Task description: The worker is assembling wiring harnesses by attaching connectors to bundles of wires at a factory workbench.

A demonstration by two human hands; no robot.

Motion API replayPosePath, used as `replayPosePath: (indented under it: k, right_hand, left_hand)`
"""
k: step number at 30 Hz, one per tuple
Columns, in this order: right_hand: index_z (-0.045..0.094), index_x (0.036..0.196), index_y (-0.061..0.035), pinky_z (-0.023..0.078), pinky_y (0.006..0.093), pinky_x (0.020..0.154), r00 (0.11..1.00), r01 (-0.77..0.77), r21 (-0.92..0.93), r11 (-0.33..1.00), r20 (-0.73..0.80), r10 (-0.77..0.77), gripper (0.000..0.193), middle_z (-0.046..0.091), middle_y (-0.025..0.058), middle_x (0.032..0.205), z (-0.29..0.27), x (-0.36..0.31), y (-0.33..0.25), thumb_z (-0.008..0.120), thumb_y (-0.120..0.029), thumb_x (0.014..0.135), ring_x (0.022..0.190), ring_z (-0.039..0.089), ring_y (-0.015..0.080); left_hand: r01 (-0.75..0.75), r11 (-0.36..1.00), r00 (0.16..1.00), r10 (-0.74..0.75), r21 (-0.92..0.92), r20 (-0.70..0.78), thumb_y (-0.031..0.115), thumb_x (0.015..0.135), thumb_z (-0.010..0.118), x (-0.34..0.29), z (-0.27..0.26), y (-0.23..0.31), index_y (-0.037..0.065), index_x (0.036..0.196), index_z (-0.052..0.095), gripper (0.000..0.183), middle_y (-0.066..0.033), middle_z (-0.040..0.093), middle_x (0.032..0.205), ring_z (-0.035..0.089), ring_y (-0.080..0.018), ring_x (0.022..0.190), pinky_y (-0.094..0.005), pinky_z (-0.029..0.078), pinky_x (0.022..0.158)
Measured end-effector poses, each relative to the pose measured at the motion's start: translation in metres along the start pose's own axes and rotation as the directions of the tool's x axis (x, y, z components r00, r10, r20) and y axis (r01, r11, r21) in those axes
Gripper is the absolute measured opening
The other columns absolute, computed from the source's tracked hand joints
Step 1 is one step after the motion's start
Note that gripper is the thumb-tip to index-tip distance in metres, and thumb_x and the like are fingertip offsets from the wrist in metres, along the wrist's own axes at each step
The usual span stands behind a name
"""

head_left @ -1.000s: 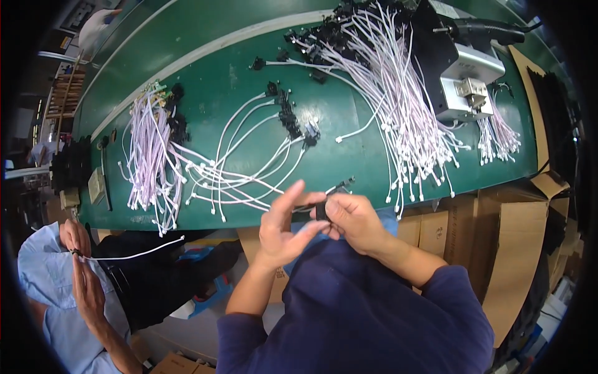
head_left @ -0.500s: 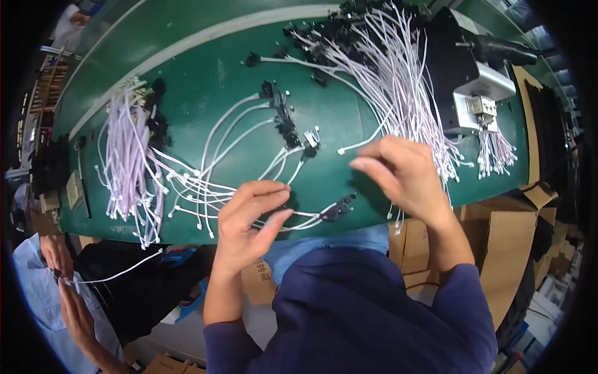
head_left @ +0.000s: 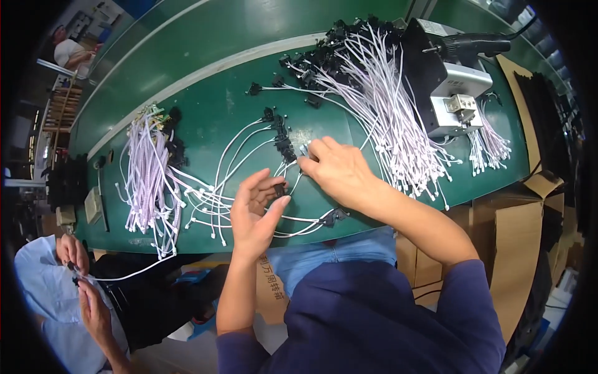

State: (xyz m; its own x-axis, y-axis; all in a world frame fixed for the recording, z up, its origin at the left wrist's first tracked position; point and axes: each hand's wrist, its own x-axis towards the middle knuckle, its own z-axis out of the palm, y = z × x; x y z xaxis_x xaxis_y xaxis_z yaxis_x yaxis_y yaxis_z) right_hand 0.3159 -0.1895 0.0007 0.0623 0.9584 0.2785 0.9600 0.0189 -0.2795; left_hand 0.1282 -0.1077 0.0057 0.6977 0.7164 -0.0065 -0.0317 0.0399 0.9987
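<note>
My left hand (head_left: 252, 218) is above the near part of the green table (head_left: 205, 112), its fingers curled toward the thumb around a small black connector (head_left: 280, 189). To its right, my right hand (head_left: 339, 171) reaches in with the fingertips pinched beside a small silvery part (head_left: 303, 149). Whatever those fingertips grip is mostly hidden. Several black connectors (head_left: 283, 140) lie in a row just beyond, with white cables (head_left: 233, 146) curving left from them. Another black connector (head_left: 333, 217) rests near the front edge, its cables passing behind my left hand.
A bundle of white cables (head_left: 146, 181) lies at left, and a larger pile (head_left: 389, 118) at right. Beside that stands a black and silver machine (head_left: 458, 93). Cardboard boxes (head_left: 523, 249) stand below the right edge. At lower left, a co-worker's hands (head_left: 93, 305) hold a white cable.
My right hand has moved left and down onto the end of the connector row, its fingers closing there. My left hand has stayed nearly in place. The whole view has shifted slightly.
</note>
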Motion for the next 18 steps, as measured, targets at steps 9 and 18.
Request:
replayPosePath:
  k: [9,18]
  right_hand:
    - [0.059,0.081,-0.0085,0.05,0.0352,0.068,0.974,0.184,0.097,0.978,-0.154,-0.168,0.013,0.061,0.0044,0.1,-0.006,-0.028,0.018,0.067,-0.015,0.072,0.089,0.059,0.0225]
    - [0.067,0.086,-0.0115,0.041,0.0332,0.077,0.995,0.079,0.233,0.969,-0.083,-0.061,0.014,0.064,-0.0036,0.1,-0.001,-0.044,0.027,0.072,-0.014,0.074,0.096,0.056,0.0192]
  left_hand:
    - [-0.078,0.992,0.988,0.09,-0.102,0.127,-0.016,0.077,0.062,0.003,-0.001,-0.004,0.0,0.134,0.035,0.066,-0.023,0.059,0.117,0.06,-0.0327,0.11,-0.0395,0.051,0.094]
    - [-0.072,0.989,0.979,0.046,0.127,0.197,-0.015,0.078,0.063,0.016,0.007,-0.016,0.0,0.126,0.039,0.056,-0.0211,0.059,0.117,0.061,-0.0284,0.109,-0.0358,0.049,0.096]
